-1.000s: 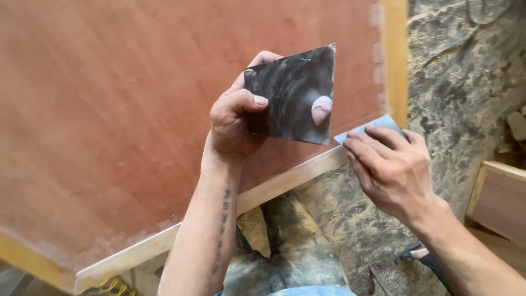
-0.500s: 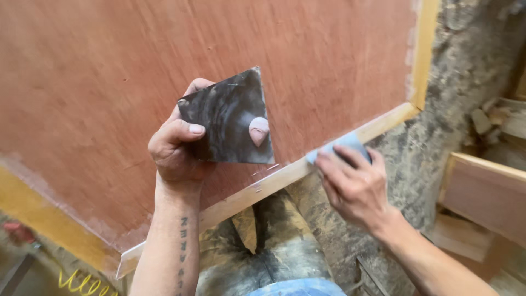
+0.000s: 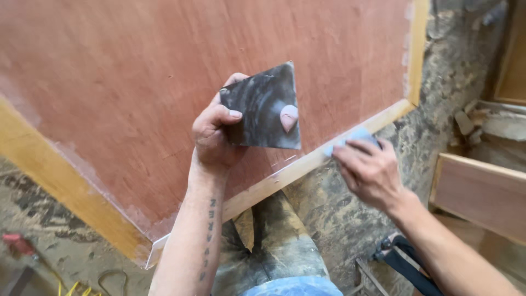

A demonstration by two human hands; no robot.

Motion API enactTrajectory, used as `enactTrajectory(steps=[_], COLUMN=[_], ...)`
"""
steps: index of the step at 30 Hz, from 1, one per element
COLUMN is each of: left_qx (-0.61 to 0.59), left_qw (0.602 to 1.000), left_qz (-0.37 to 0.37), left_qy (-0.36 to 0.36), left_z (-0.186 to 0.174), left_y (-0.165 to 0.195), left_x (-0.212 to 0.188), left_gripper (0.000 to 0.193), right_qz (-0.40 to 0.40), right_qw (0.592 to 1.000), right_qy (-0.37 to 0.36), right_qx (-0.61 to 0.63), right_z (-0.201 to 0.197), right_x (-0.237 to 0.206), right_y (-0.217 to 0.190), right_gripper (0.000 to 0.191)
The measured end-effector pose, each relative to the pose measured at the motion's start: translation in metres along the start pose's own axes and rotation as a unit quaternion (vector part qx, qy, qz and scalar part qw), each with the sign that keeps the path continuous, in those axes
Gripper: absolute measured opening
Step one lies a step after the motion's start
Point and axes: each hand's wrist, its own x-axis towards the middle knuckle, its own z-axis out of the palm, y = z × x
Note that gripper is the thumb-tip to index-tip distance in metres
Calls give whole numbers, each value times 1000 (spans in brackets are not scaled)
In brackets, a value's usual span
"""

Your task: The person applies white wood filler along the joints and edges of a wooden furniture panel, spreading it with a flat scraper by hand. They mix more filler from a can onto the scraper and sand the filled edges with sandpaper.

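My left hand (image 3: 215, 137) grips a dark, smeared square plate (image 3: 262, 109) by its left edge, held flat above a large reddish-brown wooden panel (image 3: 164, 71). A pink blob of putty (image 3: 289, 117) sits on the plate near its right side. My right hand (image 3: 366, 167) presses a small pale-blue scraper (image 3: 350, 137) against the light wooden edge strip (image 3: 285, 172) of the panel. Only the scraper's far end shows past my fingers.
The panel has yellow-tan wooden borders (image 3: 60, 189) on its left and right. Another wooden piece (image 3: 482, 189) lies at the right on the dirty, mottled floor (image 3: 438, 98). A yellow cable (image 3: 71, 286) and a red tool (image 3: 16, 244) lie at the lower left. My knee (image 3: 274, 241) is below the panel.
The view has shifted, so the panel fills more of the frame. My right hand with the scraper has slid along the edge strip; my left hand keeps holding the plate.
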Motion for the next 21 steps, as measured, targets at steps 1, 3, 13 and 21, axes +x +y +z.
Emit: enactTrajectory(steps=[1,3,13,21], left_qx=[5,-2,-37,-38], left_qw=[1000,1000,999,999], left_qz=[-1,4,-4,8], left_qy=[1,0,-18,-18], left_z=[-1,-2,-1,-8], left_y=[0,-1,0,-1], left_x=[1,2,0,-2], left_gripper=[50,50,48,47], right_qz=[17,32,21,25], right_qw=[1000,999,1000,999], right_qy=[14,40,22,40], right_qx=[-9,-16,-4,-17], right_z=[-1,-1,-6,0], right_x=[3,8,12,2], right_y=[-2,-10,-78,-78], right_gripper=[16,18,25,26])
